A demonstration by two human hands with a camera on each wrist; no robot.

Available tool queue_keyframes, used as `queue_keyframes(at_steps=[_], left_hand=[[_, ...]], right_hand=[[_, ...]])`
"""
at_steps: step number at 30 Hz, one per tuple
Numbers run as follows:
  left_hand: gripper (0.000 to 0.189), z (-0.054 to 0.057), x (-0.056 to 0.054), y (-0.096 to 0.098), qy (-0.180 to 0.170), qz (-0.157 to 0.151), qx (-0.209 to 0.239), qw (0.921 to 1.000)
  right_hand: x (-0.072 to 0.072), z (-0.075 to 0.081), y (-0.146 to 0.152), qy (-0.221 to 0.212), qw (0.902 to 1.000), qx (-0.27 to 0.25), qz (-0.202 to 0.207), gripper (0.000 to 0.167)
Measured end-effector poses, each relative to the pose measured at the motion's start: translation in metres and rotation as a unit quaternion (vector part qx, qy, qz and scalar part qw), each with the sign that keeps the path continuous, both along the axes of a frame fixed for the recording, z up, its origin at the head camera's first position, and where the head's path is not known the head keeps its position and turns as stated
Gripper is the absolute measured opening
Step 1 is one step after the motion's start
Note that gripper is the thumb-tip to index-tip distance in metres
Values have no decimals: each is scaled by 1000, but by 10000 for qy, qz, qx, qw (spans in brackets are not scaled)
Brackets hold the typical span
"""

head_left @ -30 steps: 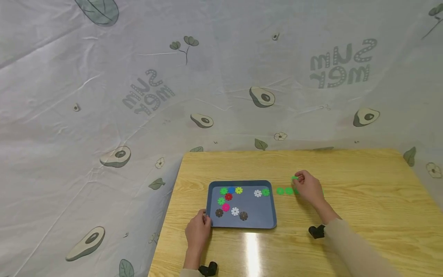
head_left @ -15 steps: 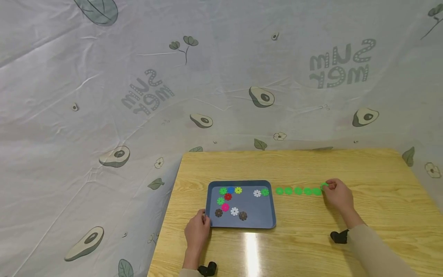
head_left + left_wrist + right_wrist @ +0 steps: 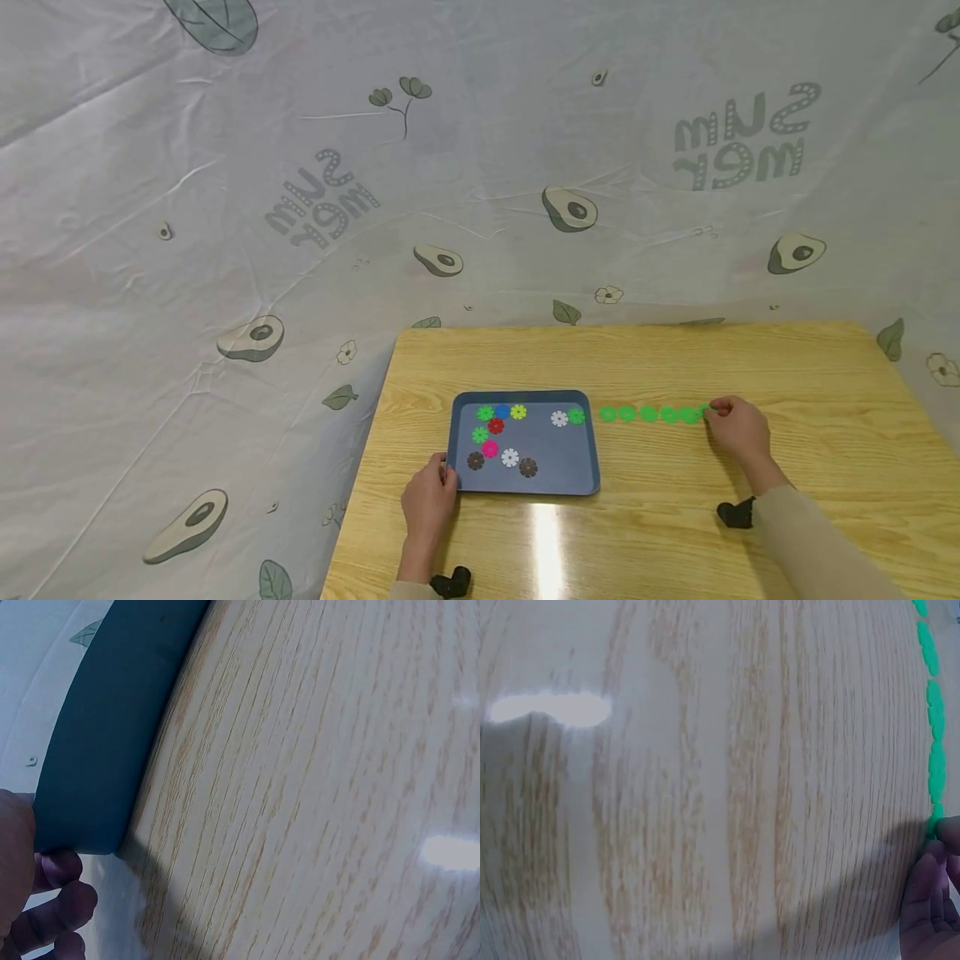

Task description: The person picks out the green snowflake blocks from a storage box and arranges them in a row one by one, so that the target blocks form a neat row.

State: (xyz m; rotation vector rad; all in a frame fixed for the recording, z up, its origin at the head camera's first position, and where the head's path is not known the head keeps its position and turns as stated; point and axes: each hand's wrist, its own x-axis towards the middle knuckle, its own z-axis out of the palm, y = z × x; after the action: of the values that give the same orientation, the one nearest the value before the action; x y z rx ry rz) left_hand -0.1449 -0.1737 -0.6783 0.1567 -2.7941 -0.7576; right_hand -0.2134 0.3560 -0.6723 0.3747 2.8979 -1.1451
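Note:
At the right end of a row of green notched discs (image 3: 648, 414) on the table, my right hand (image 3: 739, 431) pinches another green notched disc (image 3: 705, 411). The fingertips partly hide it, and it lies right at the row's last piece. In the right wrist view the green row (image 3: 936, 709) runs along the right edge down to the thumb and fingers (image 3: 928, 877). My left hand (image 3: 429, 502) grips the near left corner of a blue-grey tray (image 3: 558, 477). The left wrist view shows the tray's wall (image 3: 112, 727) with fingertips (image 3: 75, 904) curled at its corner.
Inside the tray lie several more notched discs, among them a red disc (image 3: 496, 426), a pink disc (image 3: 490, 449), a blue disc (image 3: 502, 412) and a yellow disc (image 3: 518, 412). A printed cloth (image 3: 480, 167) hangs behind the wooden table (image 3: 825, 400).
My right hand has carried the green disc rightward along the row, then lowered it to the row's right end. The left hand stays at the tray corner.

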Motion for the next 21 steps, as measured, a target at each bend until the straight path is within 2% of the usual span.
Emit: queue_keyframes(at_steps=[7, 14, 21], left_hand=[[22, -1, -1, 0, -68, -5, -26, 10000], [23, -2, -1, -1, -42, 9, -38, 10000], [22, -3, -1, -1, -52, 27, -60, 10000]], right_hand=[[2, 2, 1, 14, 10000, 5, -15, 39], [0, 9, -16, 426, 9990, -105, -2, 39], [-15, 21, -62, 524, 9955, -507, 604, 39]])
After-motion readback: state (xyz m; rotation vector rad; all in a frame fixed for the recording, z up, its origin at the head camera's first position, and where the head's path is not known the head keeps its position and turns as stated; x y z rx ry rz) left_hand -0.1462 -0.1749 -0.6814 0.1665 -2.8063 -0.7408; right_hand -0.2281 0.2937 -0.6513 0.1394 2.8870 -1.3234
